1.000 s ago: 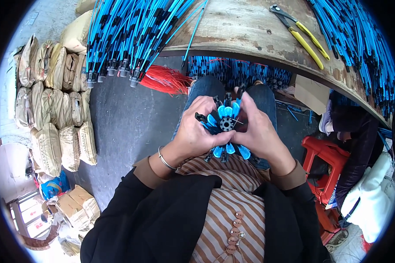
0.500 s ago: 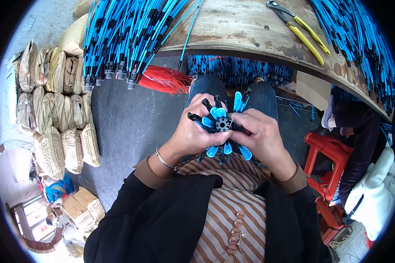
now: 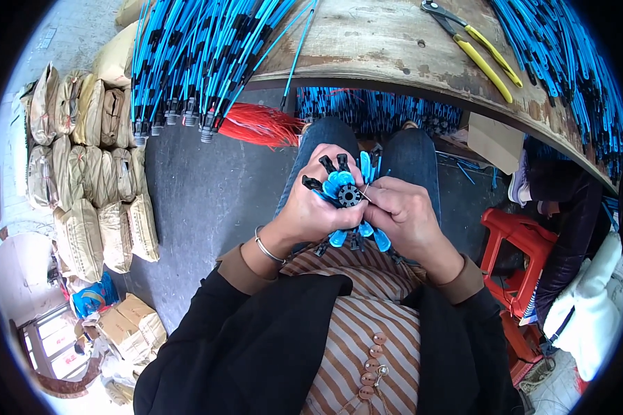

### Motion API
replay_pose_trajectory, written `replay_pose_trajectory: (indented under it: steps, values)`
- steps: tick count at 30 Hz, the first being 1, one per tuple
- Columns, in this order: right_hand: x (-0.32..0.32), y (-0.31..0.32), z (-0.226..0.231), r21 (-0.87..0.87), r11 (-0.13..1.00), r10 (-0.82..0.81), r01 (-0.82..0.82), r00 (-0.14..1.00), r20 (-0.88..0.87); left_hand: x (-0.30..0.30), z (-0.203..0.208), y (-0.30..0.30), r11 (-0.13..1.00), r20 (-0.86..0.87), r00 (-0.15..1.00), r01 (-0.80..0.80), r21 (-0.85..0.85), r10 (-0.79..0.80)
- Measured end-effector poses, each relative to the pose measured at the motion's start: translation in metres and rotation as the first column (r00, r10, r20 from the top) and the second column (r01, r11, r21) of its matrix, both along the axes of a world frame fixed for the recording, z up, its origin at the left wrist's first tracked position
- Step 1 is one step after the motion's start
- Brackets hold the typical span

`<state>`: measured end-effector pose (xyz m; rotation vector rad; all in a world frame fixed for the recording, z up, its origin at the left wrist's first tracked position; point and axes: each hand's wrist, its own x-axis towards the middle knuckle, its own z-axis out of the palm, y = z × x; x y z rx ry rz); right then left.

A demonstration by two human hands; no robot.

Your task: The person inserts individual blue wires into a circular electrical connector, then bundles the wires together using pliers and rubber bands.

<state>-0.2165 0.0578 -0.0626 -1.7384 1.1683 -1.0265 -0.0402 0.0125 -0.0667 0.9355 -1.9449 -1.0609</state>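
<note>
Over my lap, my left hand (image 3: pixel 310 211) is closed round a cluster of blue and black rods, whose flat blue ends (image 3: pixel 337 181) and black tips fan out between the fingers. At its middle faces up a small black slotted hub (image 3: pixel 349 196), with the left thumb just below it. My right hand (image 3: pixel 406 206) is closed in a pinch at the hub's right side. A thin pale wire (image 3: pixel 366 191) shows between its fingertips and the hub. More blue ends (image 3: pixel 381 240) poke out below the hands. The palms hide the rest of the rods.
Ahead stands a wooden table (image 3: pixel 367 45) bearing yellow-handled pliers (image 3: pixel 481 52) and blue rod piles (image 3: pixel 194 55). Red strands (image 3: pixel 256 124) hang beneath its left end. Red stools (image 3: pixel 516 256) and another person's leg (image 3: pixel 567 228) are at right. Stacked sacks (image 3: pixel 83 173) line the left.
The blue ends at the right have drawn in closer to the hub. My hands have shifted slightly, and the right one still pinches beside the hub.
</note>
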Motion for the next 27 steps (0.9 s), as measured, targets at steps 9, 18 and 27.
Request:
replay_pose_trajectory:
  steps: [9, 18, 27]
  values:
    - [-0.001, 0.004, -0.001, 0.501, 0.864, -0.204, -0.061, 0.865, 0.458, 0.000, 0.010, -0.002, 0.814, -0.262, 0.960, 0.226, 0.535, -0.095]
    - [-0.006, 0.004, 0.008, 0.413, 0.911, -0.116, -0.005, 0.956, 0.268, 0.001, 0.005, 0.001, 0.887, -0.113, 0.989, 0.138, 0.440, -0.098]
    - [-0.007, 0.004, 0.002, 0.196, 0.978, -0.104, 0.075, 0.984, 0.144, -0.004, 0.014, -0.002, 0.929, 0.034, 0.989, 0.125, 0.349, -0.146]
